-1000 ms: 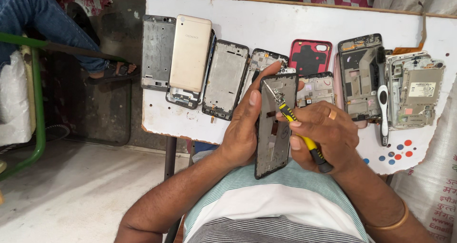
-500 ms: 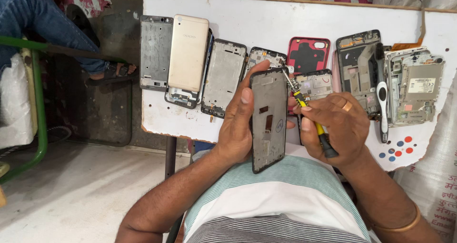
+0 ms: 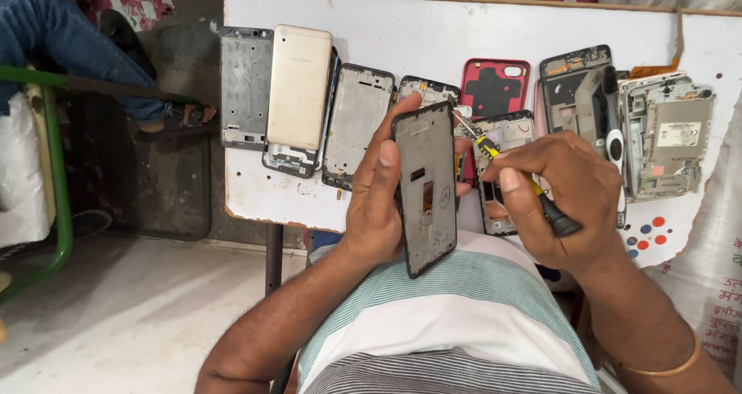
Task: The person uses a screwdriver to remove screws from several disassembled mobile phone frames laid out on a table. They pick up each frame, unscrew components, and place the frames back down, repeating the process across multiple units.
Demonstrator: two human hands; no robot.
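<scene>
Frame (image 3: 423, 189) sits upright in our left hand (image 3: 379, 208), fingers clamped round its edges, long axis twelve to six. Our right hand (image 3: 568, 193) pinches a screwdriver (image 3: 516, 174) at three o'clock, tip pointing ten o'clock toward the frame's top corner.

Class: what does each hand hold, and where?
Left hand: black phone frame, by its long edges. Right hand: yellow-and-black screwdriver, by its handle.

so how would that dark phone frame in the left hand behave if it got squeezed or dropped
The dark phone frame is a thin, hollowed shell, so probably light and slightly bendy. The left hand grips only its edges, so it could slip. Exposed inner parts suggest fragility near the screwdriver tip.
</scene>
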